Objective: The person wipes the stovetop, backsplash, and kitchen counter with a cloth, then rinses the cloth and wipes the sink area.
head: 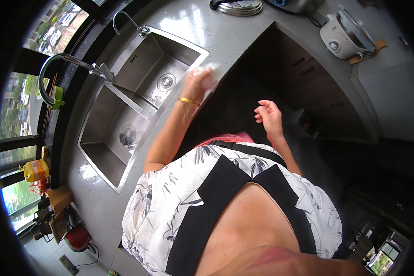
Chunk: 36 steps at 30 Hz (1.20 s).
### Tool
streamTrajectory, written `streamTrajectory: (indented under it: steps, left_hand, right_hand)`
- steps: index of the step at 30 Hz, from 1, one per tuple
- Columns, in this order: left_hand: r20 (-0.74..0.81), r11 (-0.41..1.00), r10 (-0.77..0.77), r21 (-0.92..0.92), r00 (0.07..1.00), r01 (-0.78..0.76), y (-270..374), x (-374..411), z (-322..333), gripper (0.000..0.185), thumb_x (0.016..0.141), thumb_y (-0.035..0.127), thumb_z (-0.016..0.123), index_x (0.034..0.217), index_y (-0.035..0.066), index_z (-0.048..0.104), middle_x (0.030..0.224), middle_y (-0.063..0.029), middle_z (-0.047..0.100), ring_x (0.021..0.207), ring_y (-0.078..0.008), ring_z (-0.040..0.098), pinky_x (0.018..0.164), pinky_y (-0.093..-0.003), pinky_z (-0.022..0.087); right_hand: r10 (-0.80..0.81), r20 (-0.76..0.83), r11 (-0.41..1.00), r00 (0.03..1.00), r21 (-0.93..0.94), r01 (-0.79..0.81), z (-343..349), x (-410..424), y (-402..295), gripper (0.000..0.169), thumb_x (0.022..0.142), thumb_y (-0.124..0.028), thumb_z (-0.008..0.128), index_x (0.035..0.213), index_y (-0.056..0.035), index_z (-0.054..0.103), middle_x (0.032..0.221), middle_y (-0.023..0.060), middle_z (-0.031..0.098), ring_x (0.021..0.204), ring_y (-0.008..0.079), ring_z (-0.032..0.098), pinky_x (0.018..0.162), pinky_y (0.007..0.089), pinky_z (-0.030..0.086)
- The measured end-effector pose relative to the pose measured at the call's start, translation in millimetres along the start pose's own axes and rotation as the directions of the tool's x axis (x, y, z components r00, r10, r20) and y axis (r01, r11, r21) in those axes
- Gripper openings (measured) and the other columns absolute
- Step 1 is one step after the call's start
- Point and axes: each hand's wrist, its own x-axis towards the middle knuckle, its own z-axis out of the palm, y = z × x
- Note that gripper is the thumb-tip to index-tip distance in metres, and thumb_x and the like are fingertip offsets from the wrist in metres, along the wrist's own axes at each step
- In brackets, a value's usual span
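My left hand [193, 84], with a gold bracelet at the wrist, grips a blurred white cloth or paper wad [211, 80]. It is on the grey countertop [224, 45], at the front edge beside the double-bowl stainless steel sink [148, 65]. Over the dark floor, away from the counter, hangs my right hand [270, 117]; its fingers are loosely bent and hold nothing. In the nearer bowl, a dark scouring pad [125, 139] lies beside the drain. Some wet spots show around the drain [166, 82] of the farther bowl.
A tall chrome faucet [65, 57] and a smaller tap [127, 20] rise behind the sink. A metal pan lid [239, 7] lies on the far counter. A white electric cooker [339, 38] stands at the right. Wooden boards [58, 203] and a red appliance [77, 238] sit at lower left.
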Motion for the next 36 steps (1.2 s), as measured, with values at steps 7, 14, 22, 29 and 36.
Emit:
streamTrajectory:
  steps: [7,14,22,29,36]
  left_hand:
    - [-0.199,0.641,0.682,0.626,0.704,-0.444,31.4,103.1,-9.8,0.015,0.078,-0.004,0.051,0.089,0.003,0.057,0.087,-0.0077,0.062,0.075,-0.0157,0.060,0.065,-0.0252,0.049]
    - [0.420,-0.370,0.854,0.905,0.308,-0.209,27.4,200.7,7.4,0.034,0.073,-0.006,0.046,0.102,0.005,0.058,0.109,-0.0162,0.057,0.101,-0.0330,0.055,0.085,-0.0346,0.046]
    - [0.252,-0.506,0.275,0.859,0.928,-0.083,-83.2,247.4,33.6,0.051,0.091,0.041,0.025,0.136,0.017,0.025,0.144,-0.0062,0.017,0.134,-0.0230,0.010,0.107,-0.0460,0.003]
    - [0.221,-0.517,0.216,0.852,0.951,-0.081,-73.7,247.2,30.6,0.051,0.092,0.040,0.022,0.137,0.018,0.022,0.144,-0.0040,0.017,0.134,-0.0201,0.010,0.106,-0.0492,0.001]
    - [0.097,-0.540,0.332,0.835,0.938,0.105,-28.7,296.2,-16.6,0.049,0.092,0.036,0.020,0.138,0.017,0.020,0.144,-0.0036,0.017,0.134,-0.0201,0.011,0.106,-0.0501,0.000]
  right_hand:
    - [0.104,-0.091,0.988,0.990,-0.105,-0.114,-49.3,90.4,6.2,0.030,0.081,-0.007,0.048,0.110,0.0020,0.043,0.079,0.0076,0.058,0.063,0.0098,0.054,0.050,0.0205,0.045]
    - [0.060,-0.139,0.978,0.988,-0.190,-0.086,-87.1,277.9,-15.5,0.039,0.076,-0.015,0.053,0.110,0.0019,0.043,0.083,0.0059,0.054,0.072,0.0120,0.053,0.053,0.0226,0.042]
    - [0.074,-0.409,0.918,0.909,-0.328,-0.222,-35.2,449.9,-37.2,0.049,0.077,-0.019,0.046,0.116,0.0095,0.039,0.126,0.0257,0.036,0.116,0.0385,0.036,0.099,0.0410,0.030]
    - [-0.156,-0.490,0.644,0.858,-0.709,-0.287,15.7,444.0,-27.0,0.053,0.075,-0.029,0.044,0.118,0.0008,0.037,0.134,0.0230,0.017,0.117,0.0428,0.024,0.089,0.0511,0.031]
    - [-0.251,-0.385,0.527,0.888,-0.824,-0.208,17.2,450.9,-0.7,0.055,0.077,-0.032,0.043,0.125,-0.0059,0.035,0.136,0.0229,0.014,0.123,0.0458,0.012,0.094,0.0537,0.023]
